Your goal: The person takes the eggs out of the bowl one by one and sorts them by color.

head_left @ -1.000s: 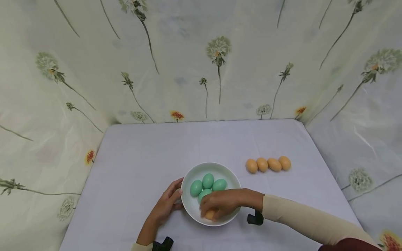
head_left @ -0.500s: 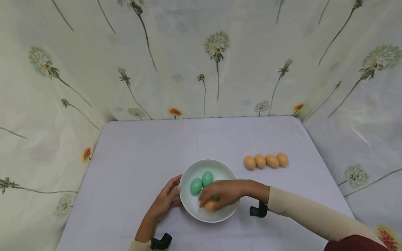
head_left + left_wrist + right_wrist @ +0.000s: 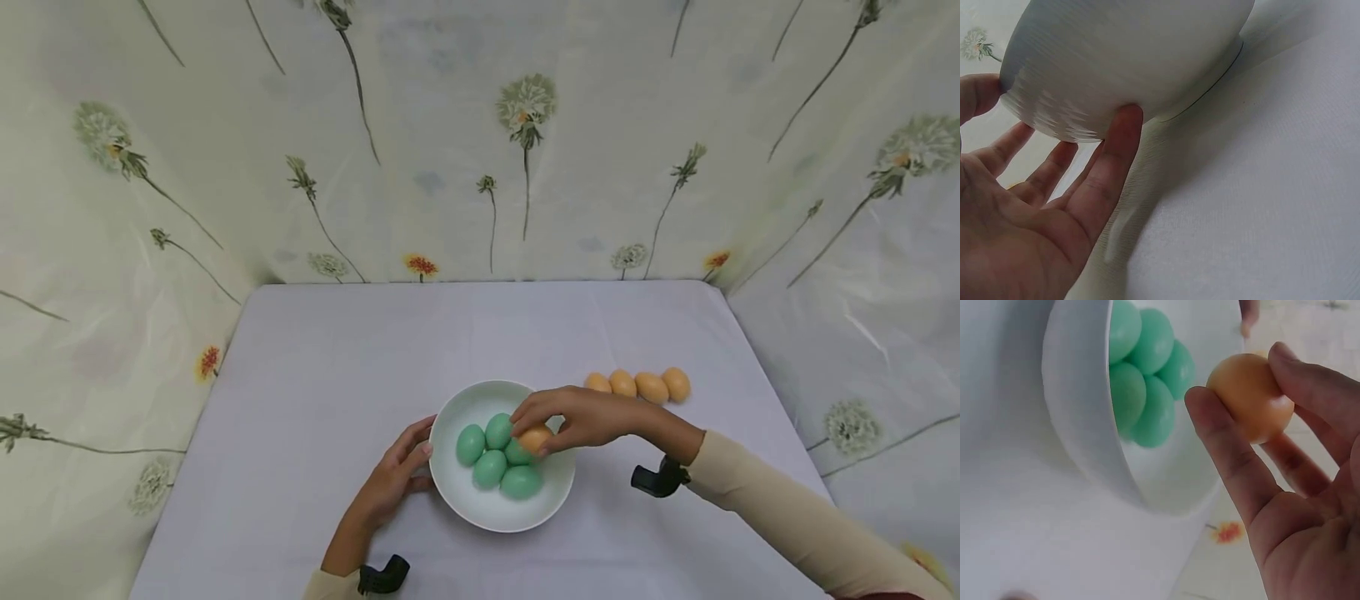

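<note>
My right hand (image 3: 585, 412) pinches a brown egg (image 3: 534, 440) between thumb and fingertips, above the right side of a white bowl (image 3: 501, 518). In the right wrist view the egg (image 3: 1250, 397) is held clear of the bowl (image 3: 1075, 419), whose wall hides part of its contents. Several green eggs (image 3: 489, 470) lie clustered inside the bowl. Against the bowl's left outer side, my left hand (image 3: 392, 477) rests its fingertips. The left wrist view shows those fingers (image 3: 1100, 187) extended, touching the outer wall of the bowl (image 3: 1129, 59).
Several brown eggs (image 3: 651, 387) stand in a row behind my right forearm, at the table's right; the leftmost is partly covered by that hand. A white cloth covers the table (image 3: 337, 358). Flower-printed curtains (image 3: 420, 142) enclose the back and sides.
My right hand has lifted the brown egg from the bowl's near side and moved it up and to the right. More green eggs now show. The left hand stays at the bowl.
</note>
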`<state>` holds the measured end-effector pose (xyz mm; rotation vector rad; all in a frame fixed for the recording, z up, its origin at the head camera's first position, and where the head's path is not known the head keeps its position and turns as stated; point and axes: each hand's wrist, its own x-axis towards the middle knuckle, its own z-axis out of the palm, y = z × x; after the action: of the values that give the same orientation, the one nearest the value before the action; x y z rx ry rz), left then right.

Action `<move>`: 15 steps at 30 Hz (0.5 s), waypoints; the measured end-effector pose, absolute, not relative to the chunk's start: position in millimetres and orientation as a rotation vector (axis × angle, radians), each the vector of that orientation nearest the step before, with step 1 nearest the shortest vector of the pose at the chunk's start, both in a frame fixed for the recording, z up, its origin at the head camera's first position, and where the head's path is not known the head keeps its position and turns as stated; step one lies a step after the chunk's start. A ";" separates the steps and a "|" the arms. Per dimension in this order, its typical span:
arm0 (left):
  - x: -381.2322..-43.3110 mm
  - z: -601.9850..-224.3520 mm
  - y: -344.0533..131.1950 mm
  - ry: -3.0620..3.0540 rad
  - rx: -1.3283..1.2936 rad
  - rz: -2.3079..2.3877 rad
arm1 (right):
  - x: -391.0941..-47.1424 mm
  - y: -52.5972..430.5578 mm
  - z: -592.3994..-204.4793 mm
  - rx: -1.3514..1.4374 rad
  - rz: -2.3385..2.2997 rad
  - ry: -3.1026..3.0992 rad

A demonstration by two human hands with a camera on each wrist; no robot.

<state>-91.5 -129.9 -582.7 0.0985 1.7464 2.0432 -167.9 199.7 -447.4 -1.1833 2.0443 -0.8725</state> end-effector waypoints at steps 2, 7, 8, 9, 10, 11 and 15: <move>-91.6 -582.6 -129.9 1.745 0.100 2.041 | -170.3 206.3 -442.6 -1.170 -0.872 2.079; -90.9 -583.9 -129.9 1.748 0.090 2.038 | -176.5 220.5 -433.4 -1.126 -0.865 2.133; -90.7 -584.3 -129.8 1.744 0.090 2.039 | -177.7 223.6 -432.1 -1.117 -0.866 2.141; -90.5 -584.6 -129.7 1.742 0.091 2.039 | -178.8 226.8 -430.8 -1.109 -0.867 2.151; -90.5 -584.7 -129.5 1.736 0.096 2.041 | -179.9 230.4 -429.5 -1.103 -0.868 2.164; -90.5 -584.9 -129.4 1.733 0.100 2.042 | -180.8 233.9 -428.2 -1.103 -0.869 2.180; -91.4 -585.0 -129.8 1.735 0.110 2.048 | -184.4 248.2 -422.0 -1.057 -0.896 2.238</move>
<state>-91.4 -129.8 -585.0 0.1098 1.7348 2.0478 -184.4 248.2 -422.0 -1.0573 2.2384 -0.8964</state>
